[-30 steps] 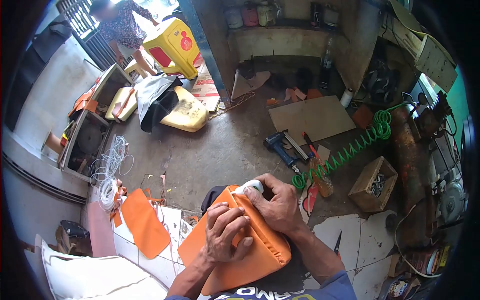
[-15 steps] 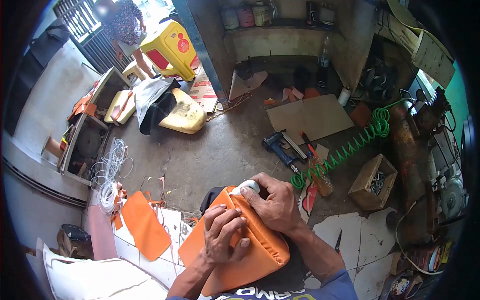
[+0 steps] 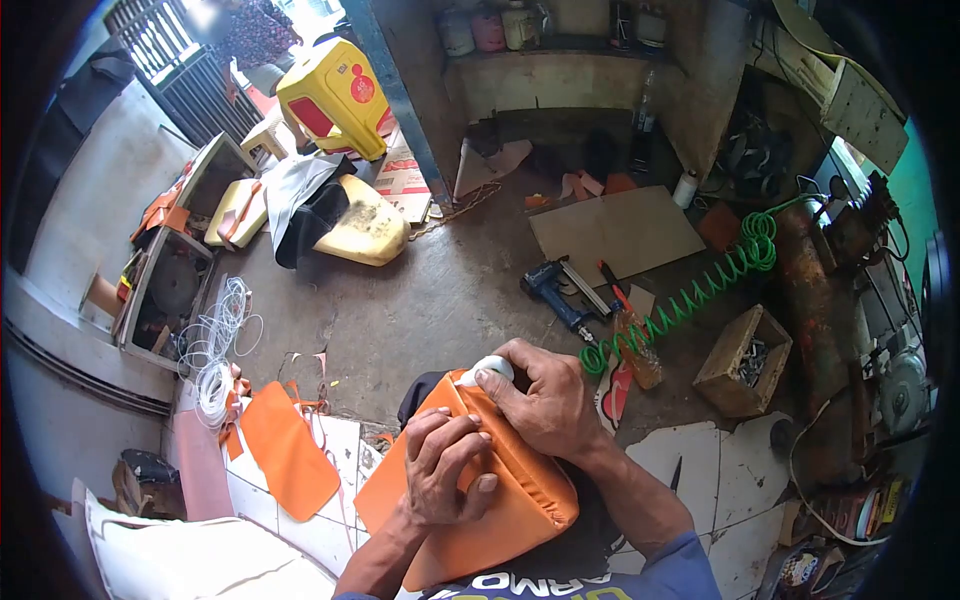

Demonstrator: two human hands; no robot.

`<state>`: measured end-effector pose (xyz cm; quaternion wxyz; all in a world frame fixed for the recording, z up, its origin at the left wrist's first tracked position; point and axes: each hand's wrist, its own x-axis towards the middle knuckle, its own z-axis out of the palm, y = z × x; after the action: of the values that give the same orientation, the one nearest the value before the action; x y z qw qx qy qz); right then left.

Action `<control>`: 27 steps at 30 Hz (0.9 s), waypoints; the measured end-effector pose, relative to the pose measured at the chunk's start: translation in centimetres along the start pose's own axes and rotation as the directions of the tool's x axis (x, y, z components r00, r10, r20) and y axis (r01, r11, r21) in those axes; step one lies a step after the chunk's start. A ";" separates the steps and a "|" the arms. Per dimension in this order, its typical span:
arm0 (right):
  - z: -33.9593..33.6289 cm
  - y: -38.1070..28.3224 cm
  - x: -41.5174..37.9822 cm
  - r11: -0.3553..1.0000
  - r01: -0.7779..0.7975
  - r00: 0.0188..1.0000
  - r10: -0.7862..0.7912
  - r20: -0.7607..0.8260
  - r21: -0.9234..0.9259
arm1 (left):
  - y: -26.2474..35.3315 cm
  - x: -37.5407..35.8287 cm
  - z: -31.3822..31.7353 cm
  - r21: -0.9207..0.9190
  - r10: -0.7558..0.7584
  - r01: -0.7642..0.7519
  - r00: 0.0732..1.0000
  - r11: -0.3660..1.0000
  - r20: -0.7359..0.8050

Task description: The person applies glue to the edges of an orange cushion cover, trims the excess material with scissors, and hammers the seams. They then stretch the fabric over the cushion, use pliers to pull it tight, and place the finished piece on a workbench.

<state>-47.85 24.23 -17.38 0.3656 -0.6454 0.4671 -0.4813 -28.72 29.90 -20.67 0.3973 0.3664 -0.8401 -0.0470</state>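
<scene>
Orange cover [image 3: 520, 500] is pinched by left hand [image 3: 445, 465] and right hand [image 3: 545, 400] fingers; slackened grip could let wrinkles form.

A single head-worn view was given, aimed forward and down; the hands were seen close below; the workshop floor [image 3: 450, 290] was spread beyond, bent by a wide lens.

Bare grey concrete floor [image 3: 440, 300] lies open ahead of the orange vinyl cushion [image 3: 500, 490]; the blue staple gun [image 3: 556, 292] and green coiled air hose [image 3: 690, 295] crowd the right, white cord coils [image 3: 215, 345] the left.
</scene>
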 end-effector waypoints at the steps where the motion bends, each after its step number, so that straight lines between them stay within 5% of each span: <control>1: 0.0 0.0 -0.1 1.000 -0.004 1.000 0.004 0.000 0.002 | 0.0 -0.1 0.0 -0.001 -0.001 0.001 1.000 1.000 0.002; 27: -1.3 -0.2 -1.4 0.999 -0.041 0.998 0.039 0.051 0.035 | -0.1 -0.3 0.0 -0.026 -0.038 0.037 0.999 0.999 -0.022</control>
<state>-49.23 25.64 -17.25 0.3984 -0.6411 0.4618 -0.4659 -28.56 30.01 -20.88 0.4105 0.3777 -0.8277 -0.0608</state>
